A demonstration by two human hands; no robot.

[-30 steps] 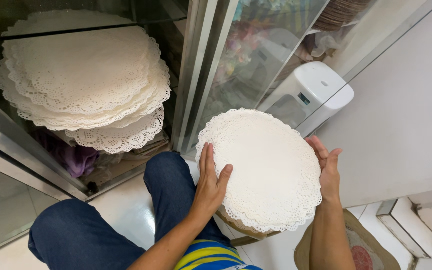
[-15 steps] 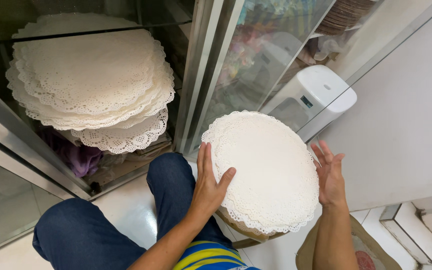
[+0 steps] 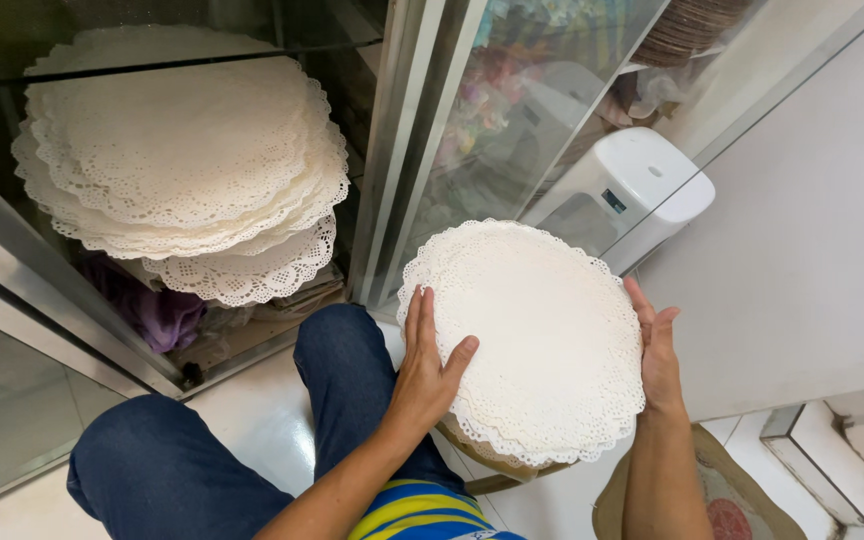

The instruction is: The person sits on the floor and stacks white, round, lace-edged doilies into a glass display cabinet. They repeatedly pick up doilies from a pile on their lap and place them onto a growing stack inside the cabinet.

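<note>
White paper doilies (image 3: 527, 340), round with lace-cut edges, form a small stack held between both hands above the person's lap. The left hand (image 3: 424, 365) lies flat against the stack's left edge, fingers straight and thumb spread onto the top sheet. The right hand (image 3: 657, 350) presses the opposite edge with an open palm, fingers pointing up along the rim. Neither hand is clenched; together they clamp the stack from its two sides.

A white plastic bin (image 3: 627, 195) with a rounded lid and a small dark rectangular label on its front stands beyond the stack, against the glass. To the left, inside a glass cabinet (image 3: 407, 130) with metal frames, a larger pile of doilies (image 3: 182, 160) of the same kind lies on a shelf, well apart from the held stack; a smaller doily (image 3: 252, 265) sticks out beneath that pile. Purple fabric (image 3: 157, 310) lies low in the cabinet. Behind the glass at upper right, colours show blurred and a stack of brown plates (image 3: 697, 30) sits at the top.

The person's knees, in blue jeans (image 3: 172, 470), rest over a white tiled floor (image 3: 252, 395). A plain white wall (image 3: 822, 230) fills the right side, and a brown mat (image 3: 737, 500) lies at lower right.
</note>
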